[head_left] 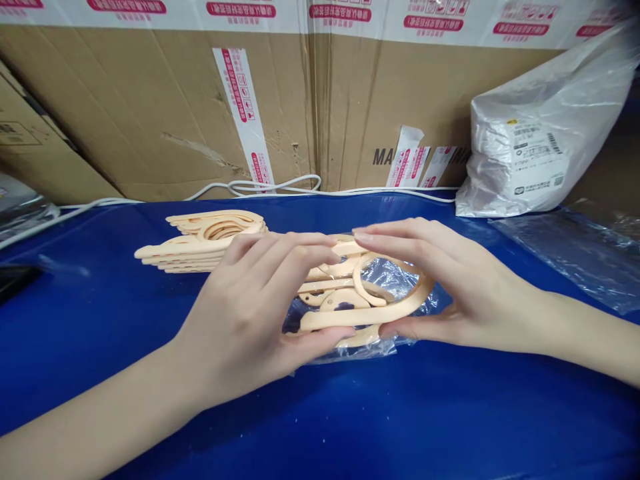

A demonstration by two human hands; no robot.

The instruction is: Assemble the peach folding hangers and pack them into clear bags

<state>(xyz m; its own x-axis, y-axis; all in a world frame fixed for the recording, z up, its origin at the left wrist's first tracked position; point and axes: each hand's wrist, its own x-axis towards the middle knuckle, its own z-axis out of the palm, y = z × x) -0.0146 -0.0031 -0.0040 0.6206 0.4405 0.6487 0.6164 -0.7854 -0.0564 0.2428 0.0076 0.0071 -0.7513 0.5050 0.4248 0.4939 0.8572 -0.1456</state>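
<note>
A cream-coloured curved plastic piece (370, 315) with a rounded loop at its right end is held between my two hands. My left hand (260, 300) wraps its left part, fingers over the top and thumb along the near edge. My right hand (450, 280) grips the rounded right end between fingers and thumb. Beneath it lie more cream pieces in or on crinkled clear plastic film (395, 277); how many is partly hidden by my hands. Left of them, behind my left hand, a stack of similar cream pieces (185, 253) rests on the blue surface.
The blue table surface (320, 420) runs back to large cardboard boxes (175, 113). A white cable (280, 190) lies along the boxes. At the back right stands a white plastic-wrapped parcel (540, 133), with clear film (575, 247) in front. A dark object (15, 280) lies far left.
</note>
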